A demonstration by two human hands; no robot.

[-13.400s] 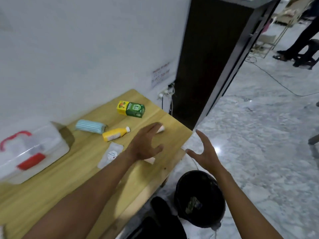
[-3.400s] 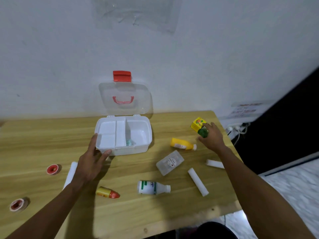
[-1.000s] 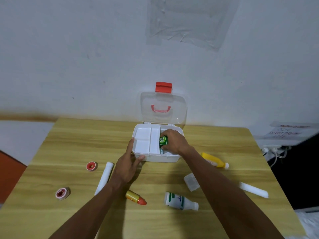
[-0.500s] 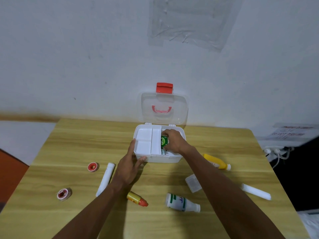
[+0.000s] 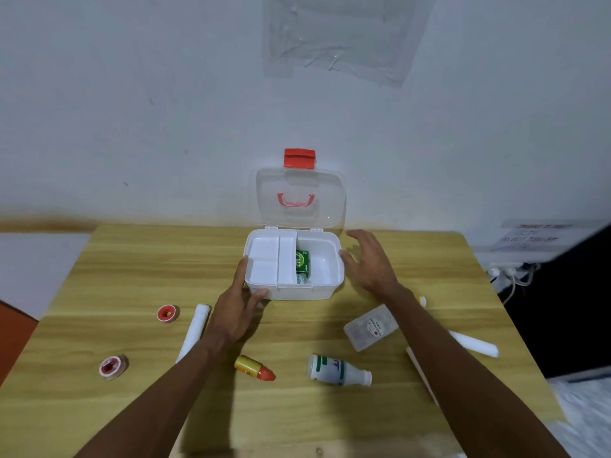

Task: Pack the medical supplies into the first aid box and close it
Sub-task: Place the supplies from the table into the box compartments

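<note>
The white first aid box sits open on the wooden table, its clear lid with a red latch leaning upright against the wall. A green carton lies in the box's right compartment. My left hand grips the box's front left corner. My right hand hovers just right of the box, fingers spread and empty. Loose on the table lie a white bottle, a small yellow bottle with a red cap, a clear flat case, white rolls, and two red tape rolls.
A white wall rises right behind the box. A power strip with cables hangs past the table's right edge beside dark furniture. A yellow bottle's tip peeks out behind my right forearm. Another white roll lies partly under that arm.
My right hand has let go of the green carton in the right compartment and pulled out to the right of the box. My left hand still holds the box's corner.
</note>
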